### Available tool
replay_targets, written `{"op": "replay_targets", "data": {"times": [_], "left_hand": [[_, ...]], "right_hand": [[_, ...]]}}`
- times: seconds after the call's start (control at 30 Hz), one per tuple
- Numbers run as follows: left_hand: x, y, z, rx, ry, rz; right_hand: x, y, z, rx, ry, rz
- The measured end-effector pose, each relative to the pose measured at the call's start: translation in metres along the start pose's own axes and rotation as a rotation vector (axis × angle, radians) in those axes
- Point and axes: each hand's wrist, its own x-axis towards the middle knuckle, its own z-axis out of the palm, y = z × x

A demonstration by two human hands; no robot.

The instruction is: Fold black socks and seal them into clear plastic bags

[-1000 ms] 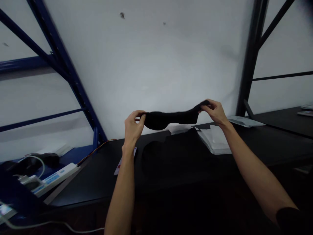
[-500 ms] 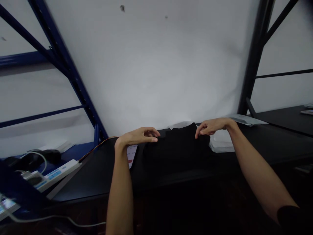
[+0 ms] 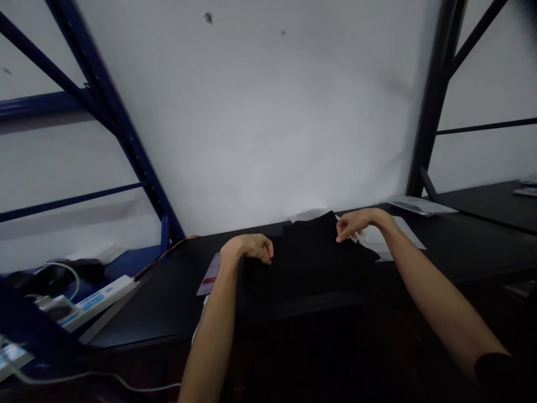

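The left hand (image 3: 248, 249) is curled shut, and it is set at the left edge of a black cloth (image 3: 308, 268); no cloth is seen held in it. The cloth is laid flat on a black table (image 3: 155, 302). It looks soft and light, so it could be pinched by a corner. The right hand (image 3: 358, 224) is held at the top right corner, its fingers (image 3: 343, 232) bent and narrow; a hold cannot be told. White paper (image 3: 405, 240) is seen just past it.

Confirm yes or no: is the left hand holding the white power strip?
No, the left hand sits curled beside the flat black fabric garment, away from the white plastic power strip.
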Motion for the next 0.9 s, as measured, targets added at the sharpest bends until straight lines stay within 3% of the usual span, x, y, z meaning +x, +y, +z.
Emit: {"op": "replay_targets", "data": {"times": [0.1, 0.27, 0.43, 0.6, 0.73, 0.8, 0.9], "left_hand": [[-0.014, -0.005, -0.009, -0.071, 0.028, 0.107], [-0.036, -0.01, -0.019, -0.169, -0.041, 0.179], [-0.022, -0.013, -0.014, -0.135, -0.066, 0.109], [-0.01, -0.018, -0.011, -0.103, -0.052, 0.092], [-0.015, -0.013, -0.01, -0.09, -0.041, 0.111], [-0.017, -0.005, -0.012, -0.106, -0.018, 0.163], [-0.012, 0.013, -0.018, -0.107, 0.047, 0.239]], "right_hand": [[0.004, 0.005, -0.002, 0.017, 0.119, 0.002], [0.011, 0.008, 0.002, 0.028, 0.087, 0.074], [0.017, 0.004, 0.007, 0.001, 0.018, 0.111], [0.009, 0.006, 0.003, 0.003, -0.045, 0.017], [-0.001, 0.009, 0.001, -0.032, -0.066, 0.115], [-0.002, 0.01, 0.0, -0.066, 0.017, 0.143], [0.008, 0.009, -0.003, -0.148, 0.3, 0.059]]}}
